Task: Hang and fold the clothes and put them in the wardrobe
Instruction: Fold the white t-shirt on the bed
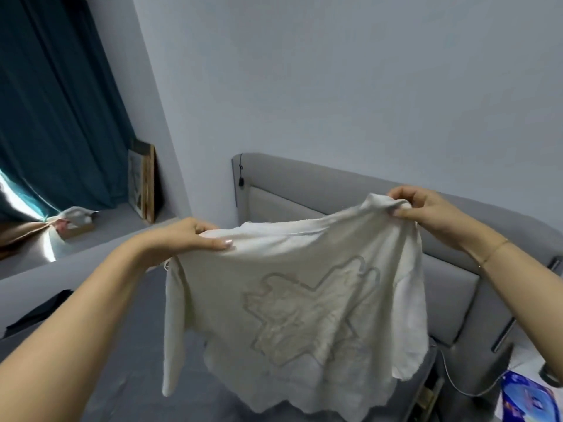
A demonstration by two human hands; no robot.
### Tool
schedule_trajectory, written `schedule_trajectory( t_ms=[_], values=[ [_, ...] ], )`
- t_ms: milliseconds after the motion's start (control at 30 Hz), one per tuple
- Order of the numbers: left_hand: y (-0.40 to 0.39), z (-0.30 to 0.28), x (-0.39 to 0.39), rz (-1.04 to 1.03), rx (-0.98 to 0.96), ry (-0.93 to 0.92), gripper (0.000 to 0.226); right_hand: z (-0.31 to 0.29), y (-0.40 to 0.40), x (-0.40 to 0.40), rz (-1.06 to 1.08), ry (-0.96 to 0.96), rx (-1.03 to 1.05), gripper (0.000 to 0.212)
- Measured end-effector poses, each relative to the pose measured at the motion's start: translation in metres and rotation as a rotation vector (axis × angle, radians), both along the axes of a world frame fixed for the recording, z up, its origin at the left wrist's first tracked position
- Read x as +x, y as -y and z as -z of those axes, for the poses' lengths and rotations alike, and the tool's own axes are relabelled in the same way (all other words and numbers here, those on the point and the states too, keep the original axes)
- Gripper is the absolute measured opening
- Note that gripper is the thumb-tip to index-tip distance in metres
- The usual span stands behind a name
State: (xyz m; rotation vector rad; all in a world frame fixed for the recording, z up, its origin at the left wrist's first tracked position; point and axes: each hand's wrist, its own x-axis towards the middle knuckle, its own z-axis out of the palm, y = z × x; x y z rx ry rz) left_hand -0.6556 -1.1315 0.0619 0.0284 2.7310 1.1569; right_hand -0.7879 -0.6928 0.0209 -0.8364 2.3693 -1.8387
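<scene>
A white shirt (292, 315) hangs spread out in the air in the middle of the view, held up by its top edge between two bare hands. A pale outlined patch sits on its front, its lower hem is scalloped, and a sleeve droops down on each side.

The left hand (185, 239) grips the shirt's left shoulder, thumb lying along the top of the cloth and the other fingers curled behind it. The right hand (426, 211), a little higher and farther, pinches the right shoulder with bunched cloth between thumb and curled fingers; a thin bracelet (493, 252) circles that wrist.

Below the shirt lies a grey bed (131, 370). At the near right, a blue printed package (527, 397) lies beside a thin cable (457, 382).

Behind the shirt stands the grey padded headboard (320, 184), against a pale wall (335, 71).

At the far left, a window ledge (115, 220) carries a crumpled cloth (76, 217) and a framed picture (141, 181) leaning on the wall, with a teal curtain (51, 111) above.
</scene>
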Motion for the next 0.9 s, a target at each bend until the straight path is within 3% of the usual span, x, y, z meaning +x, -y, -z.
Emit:
schedule_trajectory(
  t_ms=[67,200,267,333,400,567,767,900],
  values=[
    [-0.013,0.003,-0.001,-0.056,0.278,-0.069,0.029,0.001,-0.002,-0.004,0.122,-0.090,0.016,0.040],
    [-0.046,-0.002,-0.006,-0.153,0.675,-0.179,0.032,-0.002,-0.019,-0.007,0.166,-0.103,0.054,0.020],
    [-0.059,-0.008,-0.009,-0.165,0.741,-0.185,0.031,-0.002,-0.035,-0.009,0.089,0.037,0.078,0.030],
    [-0.071,-0.013,-0.014,-0.163,0.717,-0.245,0.022,0.002,-0.049,-0.013,0.099,0.133,0.047,0.044],
    [-0.083,-0.015,-0.021,-0.144,0.616,-0.334,0.014,0.006,-0.059,-0.020,0.159,0.124,0.061,0.029],
    [-0.107,-0.005,-0.039,-0.068,0.211,-0.370,0.015,0.008,-0.068,-0.050,0.422,-0.115,0.099,0.019],
    [-0.133,0.017,-0.046,-0.118,0.213,-0.489,0.021,-0.039,-0.017,-0.105,0.818,-0.486,0.372,0.022],
    [-0.114,0.051,-0.036,-0.276,0.227,-0.497,0.019,-0.056,0.071,-0.148,0.712,-0.508,0.499,0.024]
  ],
)
